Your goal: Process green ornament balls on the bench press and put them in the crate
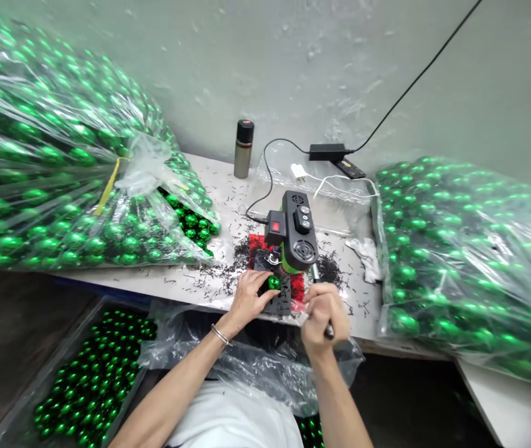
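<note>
Between the thumb and fingers of my left hand (249, 295) is a shiny green ball (273, 282), held over the dark base plate (277, 305) of a small black bench machine (299, 227). The machine's head overhangs the plate just beyond the ball. My right hand (325, 316) is wrapped round the black grip of a lever (328, 331), whose metal rod runs up to the machine's right side. A red mat (297, 287) shows under the machine. Short black scraps (330, 269) are heaped on both sides of it.
Large clear bags of green balls stand left (60, 155) and right (470, 261) on the white table (162, 285). At the back are a flask (243, 149), a black power adapter (328, 152) and a white plug (298, 172). A lined bin (99, 373) of green balls sits below left.
</note>
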`<control>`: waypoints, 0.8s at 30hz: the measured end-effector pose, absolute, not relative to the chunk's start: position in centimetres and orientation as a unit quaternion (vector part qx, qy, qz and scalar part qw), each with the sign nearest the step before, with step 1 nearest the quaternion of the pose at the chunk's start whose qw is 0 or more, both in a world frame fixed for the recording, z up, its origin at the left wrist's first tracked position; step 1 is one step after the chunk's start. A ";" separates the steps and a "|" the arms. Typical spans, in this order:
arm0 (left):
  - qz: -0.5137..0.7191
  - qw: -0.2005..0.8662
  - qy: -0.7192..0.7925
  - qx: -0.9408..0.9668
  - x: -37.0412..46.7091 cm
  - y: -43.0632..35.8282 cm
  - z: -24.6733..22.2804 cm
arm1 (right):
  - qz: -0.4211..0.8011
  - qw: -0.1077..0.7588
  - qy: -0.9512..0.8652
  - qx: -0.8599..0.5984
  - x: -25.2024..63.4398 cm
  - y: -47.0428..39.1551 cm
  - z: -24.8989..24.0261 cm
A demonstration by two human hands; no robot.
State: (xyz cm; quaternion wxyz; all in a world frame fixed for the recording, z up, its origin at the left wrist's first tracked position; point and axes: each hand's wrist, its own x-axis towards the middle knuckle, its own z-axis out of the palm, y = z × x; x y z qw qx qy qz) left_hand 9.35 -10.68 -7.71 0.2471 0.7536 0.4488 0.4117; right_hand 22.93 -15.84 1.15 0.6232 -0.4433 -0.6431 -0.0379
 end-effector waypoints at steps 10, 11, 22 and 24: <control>0.370 0.094 0.461 0.801 3.7 -12.9 -6.2 | -0.008 0.638 -0.638 -0.431 22.5 -15.8 2.4; 0.366 0.058 0.495 0.786 2.9 -11.5 -5.8 | -0.007 0.639 -0.639 -0.429 22.5 -15.8 2.1; 0.156 0.011 0.639 0.753 0.6 2.4 -1.8 | -0.011 0.642 -0.637 -0.427 22.2 -15.9 2.1; 0.155 0.028 0.638 0.754 0.8 2.4 -2.0 | -0.011 0.639 -0.639 -0.427 22.2 -15.8 2.1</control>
